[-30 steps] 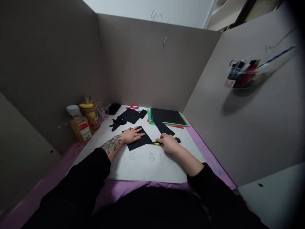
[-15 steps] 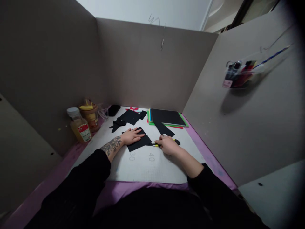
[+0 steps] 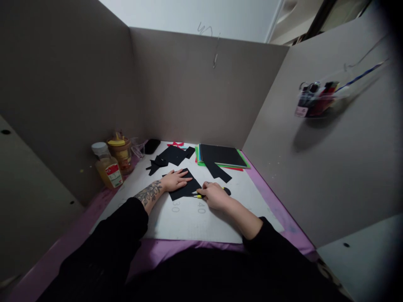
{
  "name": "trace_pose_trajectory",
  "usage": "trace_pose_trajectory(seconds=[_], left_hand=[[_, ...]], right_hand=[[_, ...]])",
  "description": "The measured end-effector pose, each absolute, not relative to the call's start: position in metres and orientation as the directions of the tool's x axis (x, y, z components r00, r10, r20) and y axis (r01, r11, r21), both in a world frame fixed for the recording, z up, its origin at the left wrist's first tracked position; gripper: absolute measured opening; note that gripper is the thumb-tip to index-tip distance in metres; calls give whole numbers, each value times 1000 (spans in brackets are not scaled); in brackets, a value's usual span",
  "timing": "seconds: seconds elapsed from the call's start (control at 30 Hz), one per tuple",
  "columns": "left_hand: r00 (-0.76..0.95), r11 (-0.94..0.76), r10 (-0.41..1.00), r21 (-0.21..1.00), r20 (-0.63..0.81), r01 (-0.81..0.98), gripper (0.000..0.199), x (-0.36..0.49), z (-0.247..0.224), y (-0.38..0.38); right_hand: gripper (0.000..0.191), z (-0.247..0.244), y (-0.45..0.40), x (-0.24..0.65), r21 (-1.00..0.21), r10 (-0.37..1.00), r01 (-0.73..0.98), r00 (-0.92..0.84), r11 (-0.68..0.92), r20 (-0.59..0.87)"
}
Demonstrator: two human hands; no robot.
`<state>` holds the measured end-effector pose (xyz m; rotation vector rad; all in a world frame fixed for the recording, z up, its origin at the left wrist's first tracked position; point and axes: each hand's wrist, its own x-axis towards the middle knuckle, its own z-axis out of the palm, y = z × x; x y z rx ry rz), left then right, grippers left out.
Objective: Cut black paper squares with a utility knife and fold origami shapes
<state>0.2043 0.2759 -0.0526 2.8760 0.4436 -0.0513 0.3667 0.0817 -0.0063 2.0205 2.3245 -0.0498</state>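
My left hand (image 3: 176, 180) lies flat with its fingers spread on a black sheet of paper (image 3: 184, 191). At the sheet's lower right corner, my right hand (image 3: 212, 193) is closed around a black and yellow tool (image 3: 227, 191), which looks like scissors or a cutter. The tool's thin front end points left, along the lower edge of the sheet. A long black paper strip (image 3: 217, 171) lies just beyond my right hand. White board (image 3: 189, 224) with printed numbers is under both hands.
Black paper pieces (image 3: 172, 155) and red scraps lie at the back left. A stack of coloured sheets (image 3: 223, 154) sits at the back right. Along the left stand a bottle (image 3: 108, 170), a cup (image 3: 122, 155) and a phone (image 3: 152, 146). A clear holder (image 3: 317, 100) hangs on the right wall.
My right hand has moved left with the tool, whose tip now reaches farther along the black sheet's lower edge. My left hand stays on the sheet.
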Motion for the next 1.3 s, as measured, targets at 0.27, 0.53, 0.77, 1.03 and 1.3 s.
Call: trace_pose_trajectory(seconds=[0.27, 0.53, 0.77, 1.03, 1.3], left_hand=[[954, -934, 294, 194, -57, 300, 48, 203, -53, 274], [958, -943, 287, 177, -4, 283, 47, 203, -56, 273], [794, -862, 504, 253, 340, 439, 45, 183, -40, 262], [789, -744, 614, 316, -27, 589, 61, 174, -24, 240], [811, -726, 584, 422, -38, 543, 34, 174, -26, 235]], right_hand=[[30, -9, 89, 341, 38, 972, 972, -230, 232, -52], [31, -11, 91, 312, -37, 920, 920, -391, 389, -40], [45, -8, 85, 394, -386, 984, 912, -88, 141, 152], [39, -44, 85, 463, -137, 874, 875, 478, -464, 92], [71, -43, 117, 394, -686, 922, 727, 248, 25, 296]])
